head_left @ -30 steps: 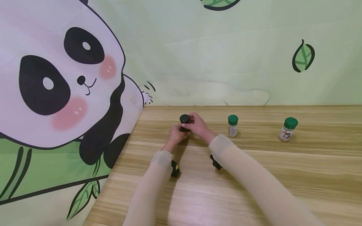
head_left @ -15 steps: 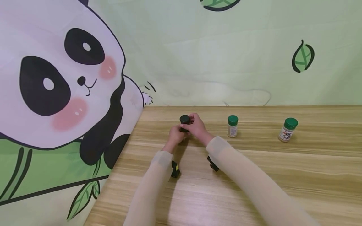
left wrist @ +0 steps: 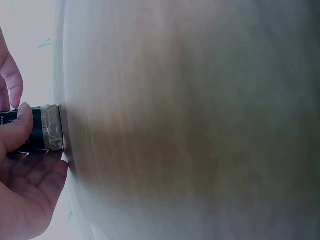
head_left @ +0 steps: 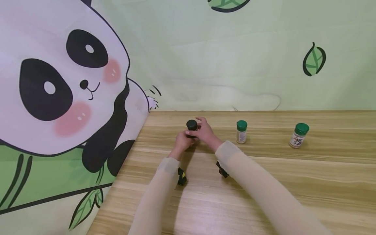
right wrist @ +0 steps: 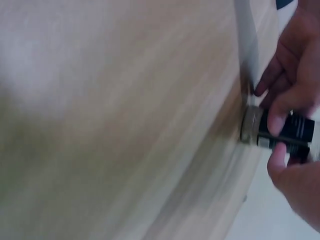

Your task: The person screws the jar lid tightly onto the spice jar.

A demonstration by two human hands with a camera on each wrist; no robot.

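A spice bottle (head_left: 192, 125) with a black cap stands upright on the wooden table, between my two hands. In the left wrist view, the bottle (left wrist: 38, 129) shows a dark label and a clear lower end against the tabletop. My left hand (head_left: 182, 141) grips it low, thumb across the label. My right hand (head_left: 206, 132) holds it higher from the right, thumb across its front and the index finger raised off it. In the right wrist view, the left hand (right wrist: 295, 95) appears above the bottle and the right hand (right wrist: 300, 187) below; some fingers are hidden behind it.
Two green-capped spice bottles stand to the right, a nearer one (head_left: 241, 132) and a farther one (head_left: 299, 135). Behind the wooden table (head_left: 264, 182) hangs a pale green cloth (head_left: 205, 58) with a panda print. Black wrist-worn devices (head_left: 181, 177) sit under the sleeves.
The index finger of my right hand has lifted and straightened away from the bottle. The bottle and the left hand have hardly moved.
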